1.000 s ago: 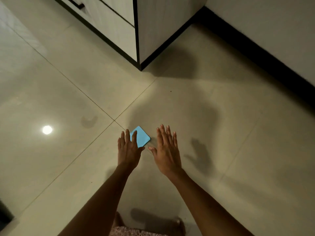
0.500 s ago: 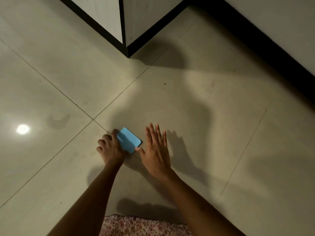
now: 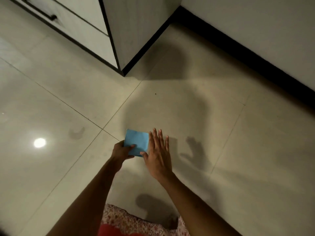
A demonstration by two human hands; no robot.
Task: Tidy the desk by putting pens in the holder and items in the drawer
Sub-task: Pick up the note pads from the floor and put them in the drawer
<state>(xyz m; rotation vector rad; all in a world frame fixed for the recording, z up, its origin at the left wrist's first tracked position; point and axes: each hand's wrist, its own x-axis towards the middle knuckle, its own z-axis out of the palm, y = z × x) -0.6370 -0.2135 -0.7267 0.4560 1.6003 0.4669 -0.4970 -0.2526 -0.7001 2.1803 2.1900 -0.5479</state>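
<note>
Home interior, seen at floor level

Glossy beige floor tiles [image 3: 221, 150] spread under the left hand [image 3: 121, 150] clasping the blue pad [image 3: 136, 140]; beyond that grip stand a pale drawer cabinet [image 3: 95, 26] (black bar handle [image 3: 40, 11]) and dark skirting [image 3: 247, 55] along the wall.

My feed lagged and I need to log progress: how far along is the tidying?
Nothing visibly done: no desk top, pens or holder in view. In hand: the left hand grips the flat light-blue square pad above the glossy tiled floor; the right hand is open beside it. Left: stowing it; the white drawer with a black bar handle looks closed.
</note>
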